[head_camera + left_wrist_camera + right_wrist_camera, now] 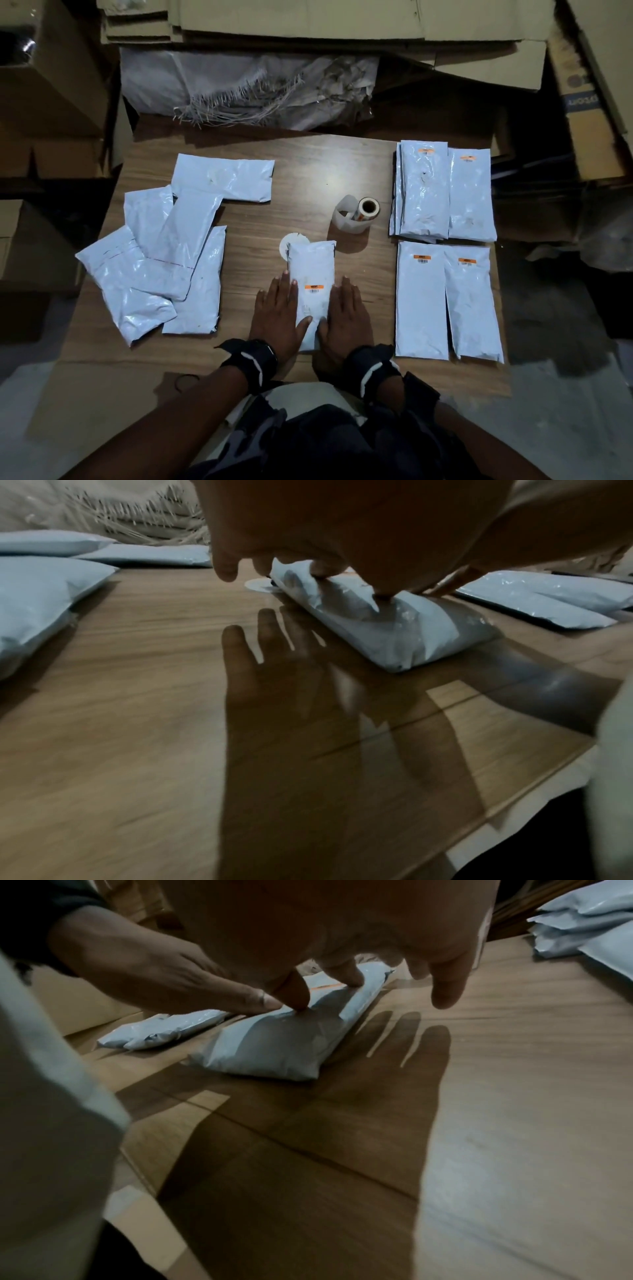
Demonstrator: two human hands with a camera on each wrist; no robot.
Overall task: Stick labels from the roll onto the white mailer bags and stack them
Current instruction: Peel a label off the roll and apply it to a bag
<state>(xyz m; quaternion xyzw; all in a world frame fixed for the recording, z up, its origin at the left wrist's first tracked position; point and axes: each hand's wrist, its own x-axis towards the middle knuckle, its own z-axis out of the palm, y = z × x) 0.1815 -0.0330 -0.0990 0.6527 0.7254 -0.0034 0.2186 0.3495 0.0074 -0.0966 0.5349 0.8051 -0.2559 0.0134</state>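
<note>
So on your far left there's the loose pile of unlabelled bags (161, 260), looks like five or so left to do. Your left hand (279, 313) lies spread flat, fingers straight, along one edge of the centre bag (311, 274), thumb on top; your right hand (346, 317) mirrors it on the other edge. The orange label (314, 288) is already on, so I'd say this one's ready to move right, past the label roll (363, 209), onto the labelled stacks (445, 246). You'll want a proper grip first. Wood-grain desk (257, 222), dim storeroom, cardboard boxes (308, 20) all round.
</note>
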